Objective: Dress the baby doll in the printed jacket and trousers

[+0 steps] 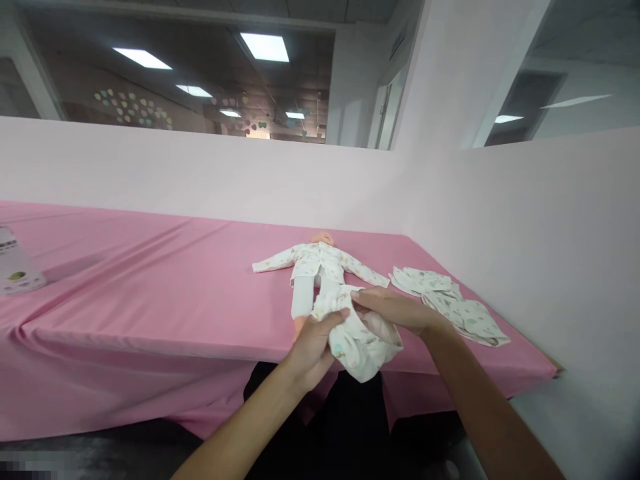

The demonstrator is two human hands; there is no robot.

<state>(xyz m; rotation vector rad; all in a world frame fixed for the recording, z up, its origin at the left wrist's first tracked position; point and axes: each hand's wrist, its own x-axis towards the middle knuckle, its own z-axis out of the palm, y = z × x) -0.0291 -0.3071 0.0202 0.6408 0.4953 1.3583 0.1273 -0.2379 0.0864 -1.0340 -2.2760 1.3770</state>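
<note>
A baby doll (320, 260) lies on its back, head toward the wall, in a long-sleeved white printed top with its arms spread. Its legs (303, 298) look white, with a skin-coloured foot at the lower end. In front of the legs, a bunched white printed baby garment (363, 357), apparently pants, is held up near the table's front edge. My left hand (314, 345) pinches its left side with the thumb on top. My right hand (393, 308) grips the upper rim, its fingers partly inside the opening and partly hidden by cloth.
Folded white printed clothes (453, 303) lie at the right, near the side wall. A white bottle or pack (17, 263) with a green print stands at the far left. Pink cloth (175, 287) covers the table, creased and hanging over the front edge.
</note>
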